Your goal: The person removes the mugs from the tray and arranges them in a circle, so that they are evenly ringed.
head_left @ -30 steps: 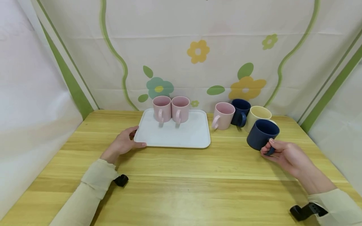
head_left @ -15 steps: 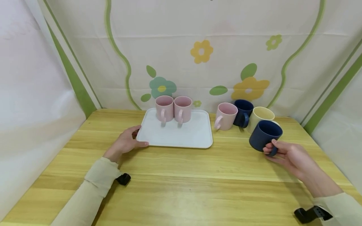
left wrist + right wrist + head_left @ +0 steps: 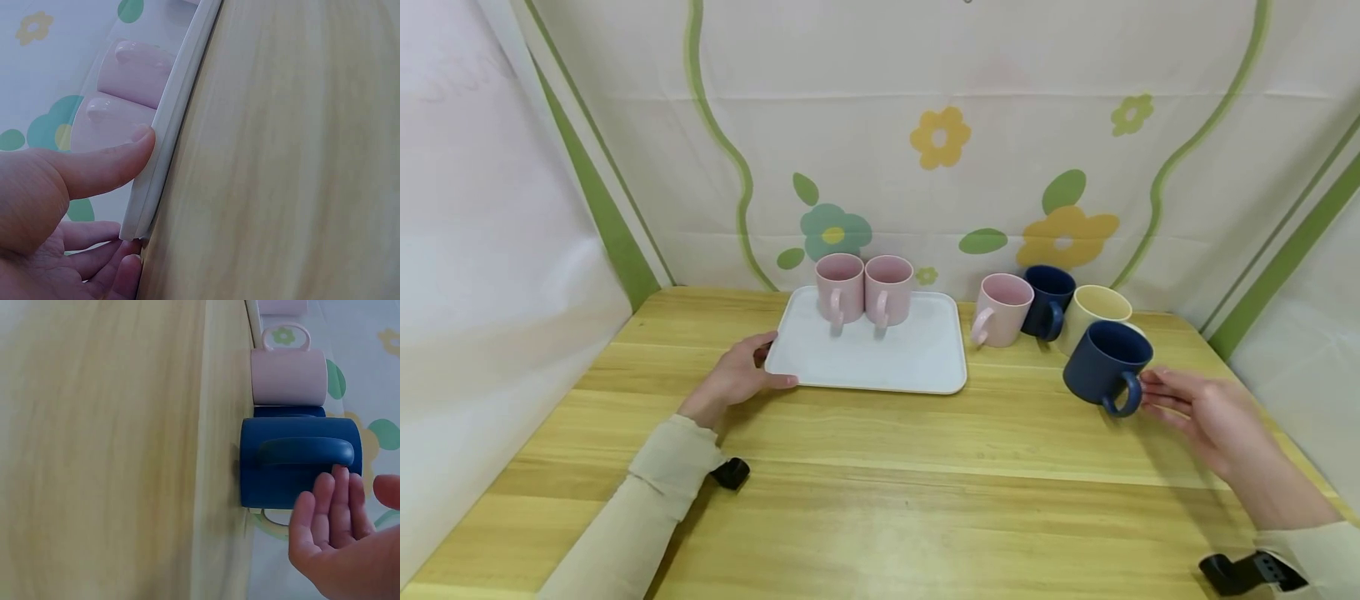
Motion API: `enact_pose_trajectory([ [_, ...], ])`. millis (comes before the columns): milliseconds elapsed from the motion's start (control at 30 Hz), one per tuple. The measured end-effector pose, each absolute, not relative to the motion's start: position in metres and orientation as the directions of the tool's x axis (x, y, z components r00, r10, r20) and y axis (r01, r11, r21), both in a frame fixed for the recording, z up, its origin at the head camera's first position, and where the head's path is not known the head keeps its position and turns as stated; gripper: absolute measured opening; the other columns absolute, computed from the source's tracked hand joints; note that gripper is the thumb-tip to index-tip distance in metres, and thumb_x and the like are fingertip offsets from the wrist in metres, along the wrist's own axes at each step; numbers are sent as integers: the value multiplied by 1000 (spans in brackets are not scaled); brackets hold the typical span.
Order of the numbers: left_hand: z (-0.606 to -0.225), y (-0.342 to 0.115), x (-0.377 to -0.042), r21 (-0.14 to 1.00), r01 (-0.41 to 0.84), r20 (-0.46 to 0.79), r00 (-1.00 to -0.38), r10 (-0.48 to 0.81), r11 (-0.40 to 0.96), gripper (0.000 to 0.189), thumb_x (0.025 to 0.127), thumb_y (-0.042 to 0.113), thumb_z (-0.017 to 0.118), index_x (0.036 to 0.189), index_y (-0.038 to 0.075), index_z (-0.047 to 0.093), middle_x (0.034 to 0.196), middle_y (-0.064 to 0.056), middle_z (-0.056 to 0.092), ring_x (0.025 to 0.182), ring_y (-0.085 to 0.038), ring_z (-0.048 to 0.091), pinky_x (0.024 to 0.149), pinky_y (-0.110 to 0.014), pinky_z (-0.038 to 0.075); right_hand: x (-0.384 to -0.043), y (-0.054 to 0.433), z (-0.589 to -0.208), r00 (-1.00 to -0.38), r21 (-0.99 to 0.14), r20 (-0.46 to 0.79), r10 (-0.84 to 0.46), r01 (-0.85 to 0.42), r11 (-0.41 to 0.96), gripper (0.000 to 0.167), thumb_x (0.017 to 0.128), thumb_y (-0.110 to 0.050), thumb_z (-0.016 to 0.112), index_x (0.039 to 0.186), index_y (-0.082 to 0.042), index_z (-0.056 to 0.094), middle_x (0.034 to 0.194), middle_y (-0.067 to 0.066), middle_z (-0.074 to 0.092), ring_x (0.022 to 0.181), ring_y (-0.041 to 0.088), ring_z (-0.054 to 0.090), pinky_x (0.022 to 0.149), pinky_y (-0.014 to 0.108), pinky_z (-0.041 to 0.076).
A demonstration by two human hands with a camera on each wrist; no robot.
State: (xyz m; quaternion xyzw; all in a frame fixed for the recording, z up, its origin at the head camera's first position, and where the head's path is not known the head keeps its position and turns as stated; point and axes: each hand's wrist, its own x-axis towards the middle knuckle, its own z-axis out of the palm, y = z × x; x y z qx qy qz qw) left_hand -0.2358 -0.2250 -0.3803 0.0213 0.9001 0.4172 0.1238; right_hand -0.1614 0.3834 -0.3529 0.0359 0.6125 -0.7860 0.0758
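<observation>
My left hand (image 3: 737, 373) grips the near left corner of a white tray (image 3: 865, 364), thumb along its front edge and fingers at the left side. Two pink mugs, a left one (image 3: 841, 292) and a right one (image 3: 891, 293), stand side by side at the tray's back with handles facing me. My right hand (image 3: 1217, 417) is beside a navy mug (image 3: 1097, 362), its fingers fairly straight and right at the handle (image 3: 306, 451), not wrapped round it. In the right wrist view the thumb is apart from the mug. That mug stands upright on the table, in front of a cream mug.
Right of the tray, another pink mug (image 3: 1006, 312), a second navy mug (image 3: 1041, 312) and the cream mug (image 3: 1078, 321) stand close together near the table's back edge. A flower-patterned curtain (image 3: 880, 167) hangs behind the wooden table (image 3: 895, 500).
My right hand has let go of the navy mug's handle and drawn back a little to the right. The left hand keeps its place at the tray corner; the view has shifted slightly.
</observation>
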Motion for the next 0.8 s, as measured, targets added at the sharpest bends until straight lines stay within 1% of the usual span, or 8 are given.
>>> enact_pose_trajectory([
  [100,-381,-225,-237,756,-68,-207,-968,139,651,99,93,27,83,166,-4,24,161,-32,42,143,-44,45,123,-58,36,-162,383,-347,-995,-967,-95,-14,96,-235,35,111,-8,51,97,-11,83,93,1,82,84,14,77,76,25,63],
  [200,-381,-224,-237,755,-74,-211,-968,135,652,99,94,27,83,167,-3,24,161,-31,43,143,-43,45,123,-58,36,-162,381,-341,-1000,-965,-21,8,18,-263,33,110,-4,51,100,-8,83,93,2,83,85,13,78,76,25,62],
  [333,-381,-224,-237,752,-77,-215,-967,133,655,100,93,28,83,167,-3,23,161,-31,42,143,-43,44,124,-58,35,-164,375,-331,-998,-958,59,-30,-48,-283,31,110,0,50,108,-4,81,100,5,83,88,16,79,78,25,62],
  [500,-381,-224,-237,757,-80,-215,-968,131,648,100,93,28,84,167,-3,24,161,-31,42,143,-43,44,125,-58,34,-172,360,-321,-990,-964,110,-90,-84,-252,29,109,1,51,117,-2,79,106,7,83,93,17,79,83,24,62],
  [800,-381,-224,-237,760,-89,-218,-968,122,644,99,93,27,84,167,-2,25,160,-30,43,140,-42,45,123,-57,36,-188,315,-312,-981,-976,145,-129,-121,-178,23,106,-2,60,117,-7,80,108,3,83,96,14,79,84,24,62],
])
